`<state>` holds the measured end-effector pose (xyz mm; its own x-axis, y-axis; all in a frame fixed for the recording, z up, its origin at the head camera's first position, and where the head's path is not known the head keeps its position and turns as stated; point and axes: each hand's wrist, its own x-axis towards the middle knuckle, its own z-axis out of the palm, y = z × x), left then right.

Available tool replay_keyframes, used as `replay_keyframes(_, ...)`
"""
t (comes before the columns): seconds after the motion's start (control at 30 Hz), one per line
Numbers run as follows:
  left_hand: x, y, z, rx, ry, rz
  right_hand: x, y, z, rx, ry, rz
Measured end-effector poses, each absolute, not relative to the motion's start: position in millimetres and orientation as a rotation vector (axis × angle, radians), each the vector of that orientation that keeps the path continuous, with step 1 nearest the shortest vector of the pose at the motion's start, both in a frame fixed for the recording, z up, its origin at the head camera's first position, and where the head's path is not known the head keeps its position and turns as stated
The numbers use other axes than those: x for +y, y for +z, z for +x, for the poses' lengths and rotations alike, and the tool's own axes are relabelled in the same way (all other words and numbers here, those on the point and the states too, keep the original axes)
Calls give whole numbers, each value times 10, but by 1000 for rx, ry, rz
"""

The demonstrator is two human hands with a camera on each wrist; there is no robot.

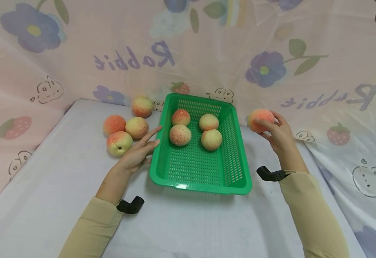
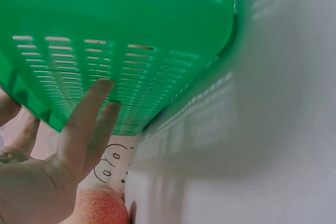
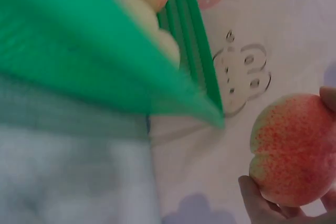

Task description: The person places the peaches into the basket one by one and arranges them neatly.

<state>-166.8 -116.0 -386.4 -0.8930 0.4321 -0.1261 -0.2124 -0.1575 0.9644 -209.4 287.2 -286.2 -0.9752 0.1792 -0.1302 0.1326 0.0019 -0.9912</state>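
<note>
One peach (image 1: 261, 120) between curled fingers of right hand (image 1: 280, 133), right of green basket (image 1: 201, 188). Grip lightly, lift clear of basket; brace side with spread fingers of left hand (image 1: 135, 156), hard to tell how firmly.

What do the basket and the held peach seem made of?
Green basket: probably molded plastic, glossy, judging by its bright highlight and uniform slots. Peach in the right hand: perhaps foam, matte, from its grainy, speckled surface; real fruit can't be ruled out.
</note>
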Motion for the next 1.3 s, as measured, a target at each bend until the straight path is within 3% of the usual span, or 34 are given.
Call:
replay_keyframes(0.43,-1196,-3867,-1648,1708,2093,248,2306,-2741,-2303,-2314,2145,-213)
replay_keyframes(1.3,-1148,-3858,-1662,1702,2106,224,1601,-3045,-2644,-2650,2022,-153)
